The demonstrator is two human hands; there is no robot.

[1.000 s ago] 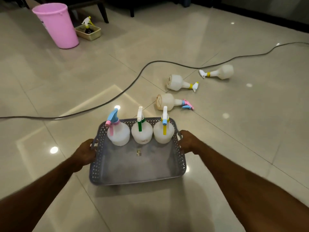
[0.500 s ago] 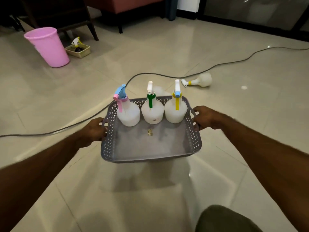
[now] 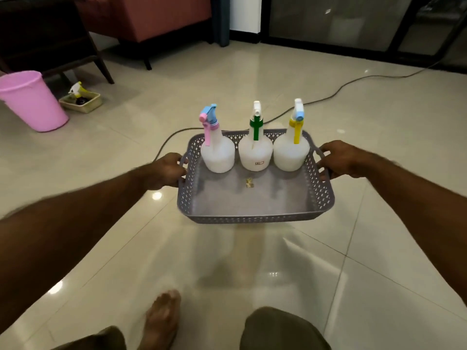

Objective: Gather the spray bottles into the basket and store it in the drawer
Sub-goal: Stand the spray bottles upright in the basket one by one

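A grey perforated basket (image 3: 255,218) hangs in the air above the tiled floor, held level. My left hand (image 3: 168,170) grips its left handle and my right hand (image 3: 340,159) grips its right handle. Three white spray bottles stand upright along the basket's far wall: one with a blue and pink trigger (image 3: 217,152), one with a green collar (image 3: 255,154), one with a yellow collar and blue nozzle (image 3: 290,150). A small gold scrap (image 3: 249,183) lies on the basket's bottom. No loose bottles show on the floor around the basket.
A pink bucket (image 3: 30,101) stands at the left, with a small beige tray (image 3: 81,102) holding another sprayer beside it. A black cable (image 3: 336,93) runs across the floor behind the basket. Dark chair legs (image 3: 101,69) and a red sofa (image 3: 151,16) are at the back. My bare foot (image 3: 163,317) is below.
Both hands have lifted the basket off the floor and raised it higher. The view has tilted up, so the three bottles lying on the floor are out of sight.
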